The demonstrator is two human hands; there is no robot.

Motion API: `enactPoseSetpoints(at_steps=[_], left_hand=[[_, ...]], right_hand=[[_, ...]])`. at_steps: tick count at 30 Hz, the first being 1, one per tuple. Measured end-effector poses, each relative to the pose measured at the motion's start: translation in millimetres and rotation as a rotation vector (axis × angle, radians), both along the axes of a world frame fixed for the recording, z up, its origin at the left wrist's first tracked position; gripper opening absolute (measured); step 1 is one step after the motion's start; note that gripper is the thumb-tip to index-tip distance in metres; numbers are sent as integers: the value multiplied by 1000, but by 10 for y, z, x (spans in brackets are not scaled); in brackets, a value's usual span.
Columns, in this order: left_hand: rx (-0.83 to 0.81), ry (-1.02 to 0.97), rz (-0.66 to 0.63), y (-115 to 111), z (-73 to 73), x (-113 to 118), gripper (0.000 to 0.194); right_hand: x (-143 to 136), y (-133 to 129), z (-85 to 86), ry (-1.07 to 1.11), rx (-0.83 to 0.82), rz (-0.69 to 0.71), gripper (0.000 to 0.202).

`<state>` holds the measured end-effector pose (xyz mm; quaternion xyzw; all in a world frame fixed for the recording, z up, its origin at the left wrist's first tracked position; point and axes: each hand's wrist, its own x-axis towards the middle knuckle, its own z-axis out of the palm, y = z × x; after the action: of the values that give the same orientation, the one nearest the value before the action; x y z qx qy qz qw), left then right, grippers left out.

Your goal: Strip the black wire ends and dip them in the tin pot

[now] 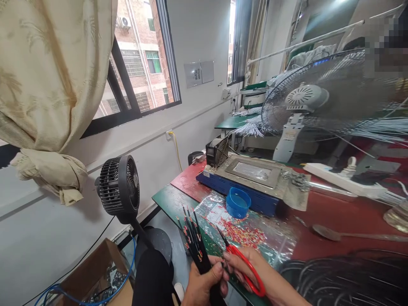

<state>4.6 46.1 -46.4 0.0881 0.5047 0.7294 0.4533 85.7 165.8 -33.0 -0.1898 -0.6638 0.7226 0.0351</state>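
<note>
My left hand (204,282) is wrapped round a bundle of thin black cables (192,240). Their upper ends fan out, showing short red and pale inner wires. Right beside it, my right hand (251,261) grips red-handled scissors (235,251), with the pointed blades angled up and to the left. The fingers of both hands meet near the bundle's side; what lies between those fingertips is too small to make out. Just beyond the scissors, many red and yellow clippings (245,233) are scattered on a clear plastic bag (282,246).
A blue plastic cup (238,203) stands before a blue-sided machine (236,191) with a metal-framed top. Coiled black cables (347,280) lie at the right, near a ladle (328,233). Fans stand left (119,187) and right (306,100). A cardboard box (92,263) is on the floor.
</note>
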Motion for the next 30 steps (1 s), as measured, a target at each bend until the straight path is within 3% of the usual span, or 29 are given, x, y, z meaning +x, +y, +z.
enactPoseSetpoints(at_steps=[6, 14, 23, 30], left_hand=[[12, 10, -76, -40, -24, -28, 38], [47, 61, -147, -89, 3, -7, 37], [5, 61, -133, -74, -29, -48, 36], [11, 15, -138, -94, -39, -59, 34]], right_hand=[[34, -11, 126, -4, -78, 22, 59], [31, 8, 33, -40, -115, 56, 54], [26, 0, 82, -41, -184, -4, 53], [3, 11, 66, -28, -79, -122, 57]])
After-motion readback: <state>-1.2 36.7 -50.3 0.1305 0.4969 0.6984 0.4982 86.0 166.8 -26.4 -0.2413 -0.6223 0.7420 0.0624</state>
